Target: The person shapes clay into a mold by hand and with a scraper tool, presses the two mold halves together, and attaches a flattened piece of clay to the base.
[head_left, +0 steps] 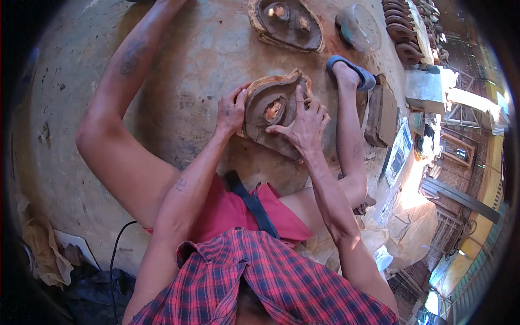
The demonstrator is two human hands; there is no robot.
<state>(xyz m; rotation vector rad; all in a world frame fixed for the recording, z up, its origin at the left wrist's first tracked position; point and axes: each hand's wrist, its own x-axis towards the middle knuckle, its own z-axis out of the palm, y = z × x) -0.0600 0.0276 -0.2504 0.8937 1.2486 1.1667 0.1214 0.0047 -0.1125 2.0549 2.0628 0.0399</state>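
Observation:
Between my legs lies a rough-edged mould lined with dark wet clay, with an orange-brown patch showing in a raised ring at its middle. My left hand grips the mould's left edge, fingers at the rim. My right hand is spread over the right side; its index finger lies along the clay near the rim and its thumb points in toward the central ring. A second clay-lined mould sits farther off on the floor, with two raised lumps inside it.
A round grey slab-like piece lies at the upper right. Stacked curved brown pieces stand beyond it. My sandalled foot is right of the mould, beside a brown block. Plastic sheeting and a black cable are nearer me.

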